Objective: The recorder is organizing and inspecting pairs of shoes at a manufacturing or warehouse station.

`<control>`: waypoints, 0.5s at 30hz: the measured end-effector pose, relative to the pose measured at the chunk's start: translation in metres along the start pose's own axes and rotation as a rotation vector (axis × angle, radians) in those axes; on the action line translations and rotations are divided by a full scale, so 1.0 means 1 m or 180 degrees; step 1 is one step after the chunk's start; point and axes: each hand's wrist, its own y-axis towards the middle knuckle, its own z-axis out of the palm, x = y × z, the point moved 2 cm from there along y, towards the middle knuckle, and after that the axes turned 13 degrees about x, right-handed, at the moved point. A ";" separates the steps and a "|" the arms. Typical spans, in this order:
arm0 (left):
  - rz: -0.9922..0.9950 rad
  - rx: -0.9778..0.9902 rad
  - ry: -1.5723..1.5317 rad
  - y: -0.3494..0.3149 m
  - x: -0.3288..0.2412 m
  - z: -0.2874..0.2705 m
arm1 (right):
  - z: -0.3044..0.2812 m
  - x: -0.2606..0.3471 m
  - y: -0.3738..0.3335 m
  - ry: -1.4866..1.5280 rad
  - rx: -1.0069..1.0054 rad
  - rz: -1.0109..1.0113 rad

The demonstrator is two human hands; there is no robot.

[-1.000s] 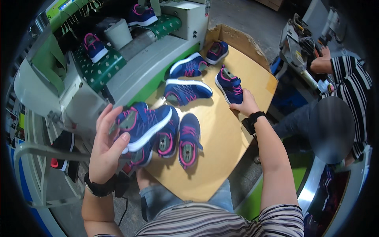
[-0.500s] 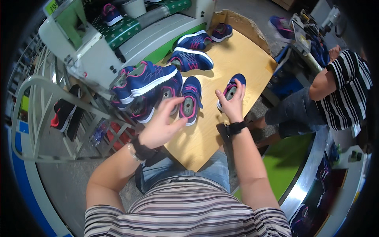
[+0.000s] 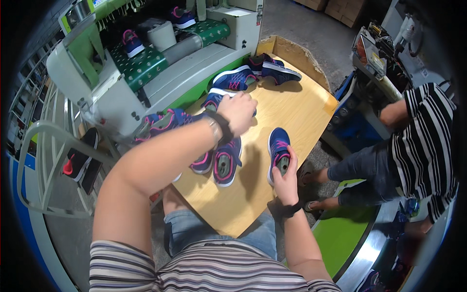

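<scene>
At the middle of the wooden table [image 3: 301, 117], my right hand [image 3: 287, 177] grips a navy sneaker [image 3: 279, 137] with pink laces, thumb at its heel opening. My left hand [image 3: 238, 112] reaches across the table, fingers curled over another navy sneaker [image 3: 212, 100] with a white sole; the hand hides much of that sneaker. Between my arms stands an upright sneaker [image 3: 224, 168], its pink-lined opening showing a grey-green insole. More sneakers [image 3: 168, 119] are heaped on the left, partly covered by my left forearm.
Several sneakers [image 3: 236, 78] lie at the table's far end, by a cardboard edge [image 3: 296, 51]. A machine with a green studded roller [image 3: 141, 70] stands at far left, a metal rack [image 3: 44, 165] at left. On the right, a person in a striped shirt [image 3: 423, 126] stands beside a green conveyor [image 3: 340, 233].
My left hand has moved from beside the upright sneaker to one farther off. My right hand keeps its sneaker. Another sneaker now lies at the table's far end. The view has shifted.
</scene>
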 end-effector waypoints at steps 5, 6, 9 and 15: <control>-0.1114 0.1151 0.0730 0.080 0.098 0.050 | 0.004 -0.001 0.000 0.0048 0.0119 0.0032; -0.1029 0.1131 0.0597 0.083 0.099 0.053 | 0.001 -0.002 -0.001 0.0075 0.0107 0.0003; -0.0609 0.0901 0.0342 0.086 0.084 0.037 | 0.001 -0.003 -0.003 -0.0173 0.0020 -0.0055; -0.0085 -0.0098 -0.4844 0.050 0.084 -0.039 | -0.001 -0.003 -0.003 -0.0137 0.0014 -0.0096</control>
